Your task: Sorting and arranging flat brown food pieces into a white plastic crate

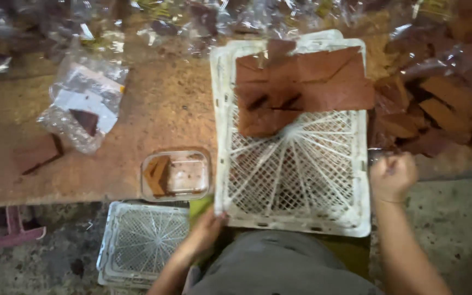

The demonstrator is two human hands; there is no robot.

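Two hands on white crate: left hand curled on near-left corner, right hand fisted at right rim, contents of fist unclear. Brown slabs in crate's far half. Clear tub just left, second crate on floor.

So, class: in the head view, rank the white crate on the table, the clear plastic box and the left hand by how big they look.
1. White crate, by far the largest.
2. Clear box.
3. Left hand, though partly hidden under the crate's edge, so its rank against the box is unsure.
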